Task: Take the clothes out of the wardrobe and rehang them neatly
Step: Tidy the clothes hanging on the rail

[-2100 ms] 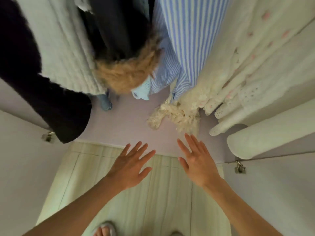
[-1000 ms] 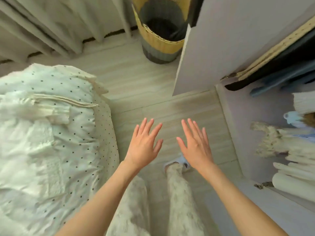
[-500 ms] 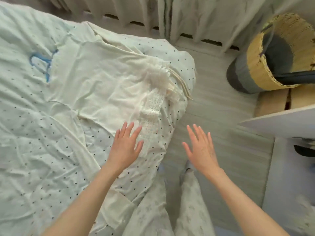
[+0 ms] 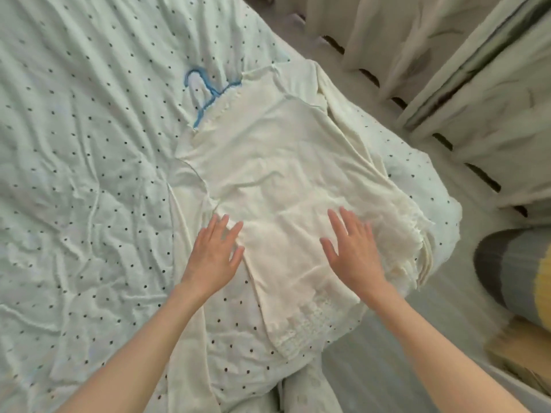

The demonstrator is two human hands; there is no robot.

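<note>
Lying spread on the dotted bed sheet (image 4: 89,174), near the bed's corner, was a cream garment (image 4: 286,162), with the blue hanger (image 4: 205,93) partly tucked under its top edge, hook free on the sheet. Both hands were flat with fingers straight and slightly spread, gripping nothing: the left hand (image 4: 216,251) sat at the garment's left edge, the right hand (image 4: 353,251) over its lower right part, beside the lace trim (image 4: 310,326). Whether the palms pressed the cloth or hovered just above could not be told.

The fabric looked thin, light and limp, creasing readily, so it would likely sag and slide off the hanger if lifted by one point. The lace hem seemed the delicate part, liable to snag. The sensible hold appeared to be at the shoulders by the hanger, with the hook pinched to carry it.
</note>
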